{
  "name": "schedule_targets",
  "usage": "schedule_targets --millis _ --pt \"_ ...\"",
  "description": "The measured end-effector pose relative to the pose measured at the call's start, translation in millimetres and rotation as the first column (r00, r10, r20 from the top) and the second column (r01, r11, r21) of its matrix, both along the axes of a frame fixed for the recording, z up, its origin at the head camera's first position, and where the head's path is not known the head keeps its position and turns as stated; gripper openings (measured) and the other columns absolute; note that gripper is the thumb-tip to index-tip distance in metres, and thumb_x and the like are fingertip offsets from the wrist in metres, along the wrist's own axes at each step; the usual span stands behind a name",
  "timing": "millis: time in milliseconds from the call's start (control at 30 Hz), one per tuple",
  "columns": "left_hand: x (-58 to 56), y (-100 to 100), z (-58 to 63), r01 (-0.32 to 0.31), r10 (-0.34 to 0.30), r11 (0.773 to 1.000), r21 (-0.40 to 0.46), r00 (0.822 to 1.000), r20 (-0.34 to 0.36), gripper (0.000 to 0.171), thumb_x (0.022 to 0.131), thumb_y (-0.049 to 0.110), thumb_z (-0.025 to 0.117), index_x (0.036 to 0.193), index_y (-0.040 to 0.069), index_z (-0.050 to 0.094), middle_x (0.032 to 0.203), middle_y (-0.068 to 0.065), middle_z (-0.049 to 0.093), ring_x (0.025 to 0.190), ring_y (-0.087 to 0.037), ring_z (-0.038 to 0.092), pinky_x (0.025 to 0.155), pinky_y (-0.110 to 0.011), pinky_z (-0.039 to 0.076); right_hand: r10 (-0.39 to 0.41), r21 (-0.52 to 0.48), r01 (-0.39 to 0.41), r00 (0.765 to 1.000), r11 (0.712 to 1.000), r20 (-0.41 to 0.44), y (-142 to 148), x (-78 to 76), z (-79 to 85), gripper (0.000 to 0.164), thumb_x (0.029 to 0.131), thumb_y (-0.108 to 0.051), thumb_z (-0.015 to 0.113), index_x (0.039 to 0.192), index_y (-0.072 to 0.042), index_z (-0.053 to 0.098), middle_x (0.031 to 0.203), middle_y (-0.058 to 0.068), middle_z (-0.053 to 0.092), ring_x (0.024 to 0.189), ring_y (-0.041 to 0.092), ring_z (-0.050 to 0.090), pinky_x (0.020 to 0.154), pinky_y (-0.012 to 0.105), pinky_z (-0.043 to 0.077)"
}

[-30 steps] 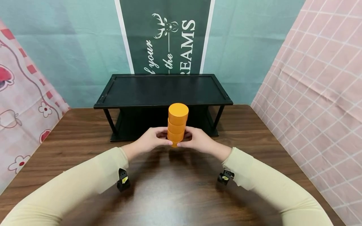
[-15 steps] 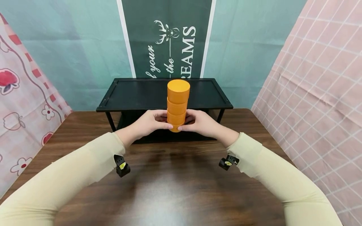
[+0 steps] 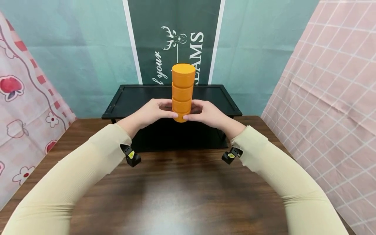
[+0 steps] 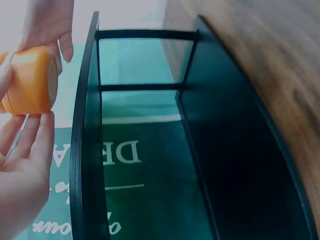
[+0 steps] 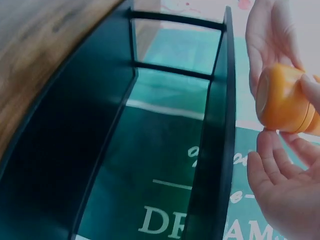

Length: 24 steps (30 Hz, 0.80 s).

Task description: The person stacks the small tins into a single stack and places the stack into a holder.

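Observation:
In the head view a tall stack of orange cups [image 3: 182, 78] stands upright in the air, overlapping the black shelf [image 3: 141, 98] behind it. My left hand [image 3: 149, 112] grips the lowest part from the left, its thumb on the near side. From the right my right hand [image 3: 210, 114] grips the same part, the two thumbs almost meeting. The left wrist view shows the bottom cup [image 4: 32, 82] with its pale base, fingers beneath it. In the right wrist view the cup [image 5: 285, 97] lies between both hands, beside the upper board's edge.
The two-tier shelf has a lower board [image 3: 179, 143] and thin side posts. It stands at the back of the brown wooden table [image 3: 176, 182]. A green cloth [image 3: 97, 49] hangs behind, with pink cloths [image 3: 329, 98] on the right and left [image 3: 32, 107].
Both hands have raised the stack of cups together, from in front of the shelf's lower tier to above its top board's front edge. The grip looks the same.

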State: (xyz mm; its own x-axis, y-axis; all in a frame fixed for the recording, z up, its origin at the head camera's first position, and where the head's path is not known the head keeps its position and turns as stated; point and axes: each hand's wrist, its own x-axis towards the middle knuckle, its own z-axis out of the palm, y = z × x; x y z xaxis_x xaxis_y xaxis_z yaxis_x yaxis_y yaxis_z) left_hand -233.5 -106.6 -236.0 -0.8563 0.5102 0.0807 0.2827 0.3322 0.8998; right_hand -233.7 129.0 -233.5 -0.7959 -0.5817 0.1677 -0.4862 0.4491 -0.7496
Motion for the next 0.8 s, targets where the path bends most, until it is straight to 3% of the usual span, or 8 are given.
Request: schedule_targets --millis 267,400,500,633,800 --pt "-27.5 1 -4.5 -0.002 0.002 1.0 -0.014 1.0 -0.011 0.055 0.083 0.03 0.072 0.132 0.014 0.053 0.129 -0.002 0.054 0.119 -0.015 0.047 0.102 -0.042 0.036 -0.006 -0.09 0.013 0.998 0.996 0.07 0 -26.9 -11.7 0.054 0.086 -0.025 0.068 0.134 -0.01 0.048 0.121 0.007 0.058 0.107 0.02 0.056 0.095 0.039 0.044" --pt "-40.1 2 -7.8 -0.014 0.013 0.999 0.046 0.999 0.033 0.054 0.084 0.024 0.071 0.132 0.011 0.052 0.13 -0.004 0.053 0.119 -0.017 0.047 0.102 -0.041 0.036 -0.019 -0.101 0.03 0.993 0.994 0.115 -4 -25.2 -2.0 0.056 0.088 -0.02 0.065 0.137 -0.005 0.043 0.127 0.013 0.055 0.112 0.025 0.053 0.097 0.04 0.042" --pt "-44.5 4 -8.5 -0.029 0.022 0.994 0.102 0.997 0.07 0.052 0.085 0.019 0.069 0.133 0.009 0.051 0.131 -0.006 0.052 0.119 -0.018 0.048 0.101 -0.038 0.038 -0.049 -0.103 0.064 0.989 0.993 0.137 -7 -19.3 6.6 0.055 0.089 -0.018 0.064 0.137 -0.002 0.042 0.129 0.015 0.053 0.114 0.026 0.052 0.099 0.04 0.04" --pt "-47.7 7 -10.8 -0.04 0.021 0.985 0.168 0.993 0.113 0.051 0.087 0.015 0.067 0.134 0.007 0.049 0.133 -0.007 0.051 0.119 -0.018 0.049 0.1 -0.035 0.04 -0.086 -0.122 0.106 0.983 0.987 0.163 -8 -19.4 5.6 0.054 0.09 -0.019 0.063 0.137 -0.002 0.042 0.131 0.015 0.051 0.116 0.026 0.05 0.101 0.041 0.038" --pt "-51.2 10 -13.3 -0.06 0.036 0.981 0.183 0.99 0.134 0.052 0.086 0.012 0.067 0.134 0.006 0.049 0.133 -0.007 0.05 0.119 -0.017 0.049 0.099 -0.034 0.04 -0.131 -0.122 0.153 0.977 0.981 0.166 -5 -34.1 -8.2 0.057 0.088 -0.026 0.066 0.137 -0.007 0.045 0.13 0.01 0.053 0.116 0.023 0.051 0.101 0.041 0.037"
